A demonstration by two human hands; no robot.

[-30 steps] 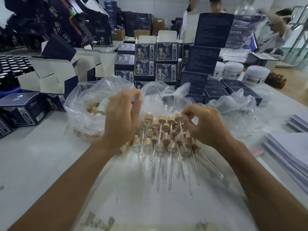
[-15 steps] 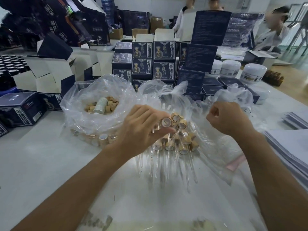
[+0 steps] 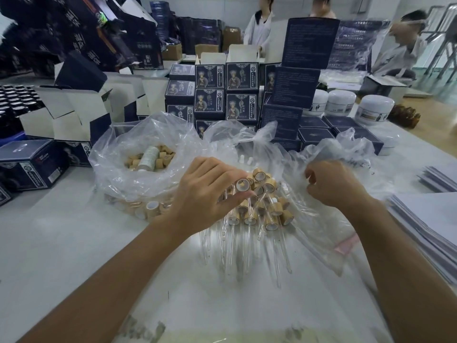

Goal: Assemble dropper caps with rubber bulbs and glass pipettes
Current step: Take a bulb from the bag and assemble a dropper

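My left hand (image 3: 210,191) pinches one dropper cap (image 3: 241,185); my right hand (image 3: 333,184) grips the plastic bag (image 3: 321,214). Next, probably: fetch a bulb.

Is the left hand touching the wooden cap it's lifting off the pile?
Touching. The head view shows the left hand pinching the wooden cap between thumb and fingertips, above the pile of assembled droppers.

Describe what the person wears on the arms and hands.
Nothing shows on either: the left hand and right hand are bare, without gloves, rings or a watch, and both forearms are bare, with no sleeve in view up to the picture's edge.
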